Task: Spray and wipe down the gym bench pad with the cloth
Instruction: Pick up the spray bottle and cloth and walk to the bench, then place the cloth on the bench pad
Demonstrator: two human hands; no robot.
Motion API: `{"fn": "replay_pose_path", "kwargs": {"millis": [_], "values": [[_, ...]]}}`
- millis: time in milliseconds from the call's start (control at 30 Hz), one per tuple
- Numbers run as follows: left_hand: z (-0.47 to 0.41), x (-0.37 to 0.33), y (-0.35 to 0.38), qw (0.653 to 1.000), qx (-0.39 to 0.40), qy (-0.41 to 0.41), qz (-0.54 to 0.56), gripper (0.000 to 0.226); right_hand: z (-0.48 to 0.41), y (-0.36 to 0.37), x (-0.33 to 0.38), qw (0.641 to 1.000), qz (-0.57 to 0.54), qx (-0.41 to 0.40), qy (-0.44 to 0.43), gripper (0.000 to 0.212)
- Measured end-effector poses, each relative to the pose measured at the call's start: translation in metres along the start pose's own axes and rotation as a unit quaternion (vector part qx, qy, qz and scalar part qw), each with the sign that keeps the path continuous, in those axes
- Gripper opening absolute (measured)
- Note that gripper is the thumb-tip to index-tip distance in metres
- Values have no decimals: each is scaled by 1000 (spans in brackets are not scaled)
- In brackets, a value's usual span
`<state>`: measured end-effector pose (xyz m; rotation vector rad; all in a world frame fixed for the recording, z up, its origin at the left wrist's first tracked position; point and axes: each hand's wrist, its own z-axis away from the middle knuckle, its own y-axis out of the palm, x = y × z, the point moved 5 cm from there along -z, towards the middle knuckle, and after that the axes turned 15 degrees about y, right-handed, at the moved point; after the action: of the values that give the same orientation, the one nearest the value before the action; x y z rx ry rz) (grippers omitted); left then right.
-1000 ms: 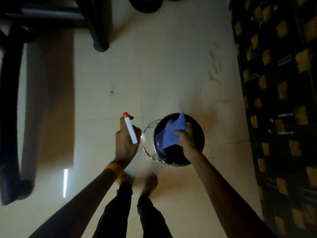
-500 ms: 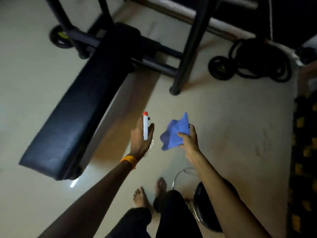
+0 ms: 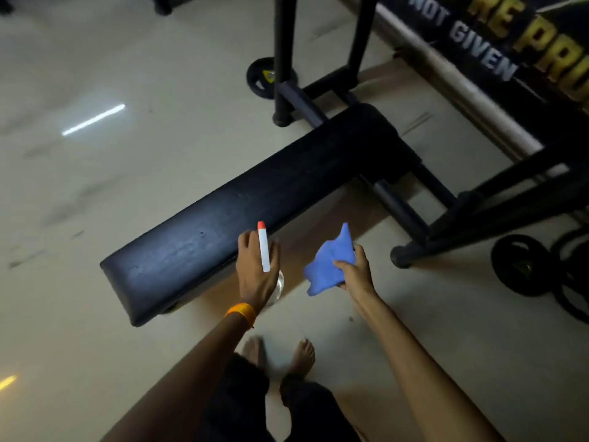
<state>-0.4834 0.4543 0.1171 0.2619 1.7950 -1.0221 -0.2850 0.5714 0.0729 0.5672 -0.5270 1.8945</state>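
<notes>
Two hands are raised in front of a barefoot person standing on a pale tiled floor (image 3: 111, 193). The left hand (image 3: 256, 272), with an orange band (image 3: 241, 312) at the wrist, is wrapped around a spray bottle (image 3: 263, 247); its white head with a red tip points up and away, and a bit of clear bottle body shows below the palm. The right hand (image 3: 355, 272) pinches a crumpled blue cloth (image 3: 328, 266), which bunches up above the fingers and hangs loose to the left of the palm. Bottle and cloth are near each other but not touching. The bench pad (image 3: 255, 202), long and black, runs diagonally from lower left to upper right, just beyond the hands; the bottle's tip overlaps the pad's near edge in the picture, though whether it touches cannot be told. The cloth is held off the pad, over bare floor beside its near edge. Dark frame posts (image 3: 282, 55) rise behind the pad's far end. One weight plate (image 3: 264, 78) lies by the posts, and more plates (image 3: 522, 266) lie at the right. A dark banner (image 3: 484, 59) with partly cut-off lettering runs along the upper right.
</notes>
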Motion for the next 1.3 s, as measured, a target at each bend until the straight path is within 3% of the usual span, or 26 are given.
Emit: {"fn": "replay_pose_path", "kwargs": {"millis": [167,333,467,633,733,867,1000,1100,1167,1233,1300], "values": [[-48,49,-4,995,-74,-55,40,17,-70,58,52,996,79,35,-1,43],[-89,102,-3,991,-103,-74,39,13,-139,123,90,993,102,61,25,41],[-111,139,5,990,-106,-84,31,14,-193,165,107,985,154,83,2,51],[-137,173,20,985,-144,-92,37,11,-261,211,124,981,123,148,-6,55],[-147,191,35,983,-159,-86,31,11,-304,216,119,980,82,175,38,54],[-151,205,54,978,-179,-107,19,10,-350,193,98,974,158,143,79,49],[-150,208,63,971,-199,-132,-9,10,-369,184,98,958,280,68,8,31],[-143,209,64,961,-231,-154,-13,10,-361,184,108,900,427,-36,-85,38],[-137,206,61,952,-255,-167,-21,10,-350,188,113,826,534,-83,-158,52],[-130,204,57,945,-273,-176,-37,10,-338,207,115,732,634,-63,-242,61],[-123,206,51,935,-295,-192,-50,11,-325,240,107,639,705,24,-307,64]]}}
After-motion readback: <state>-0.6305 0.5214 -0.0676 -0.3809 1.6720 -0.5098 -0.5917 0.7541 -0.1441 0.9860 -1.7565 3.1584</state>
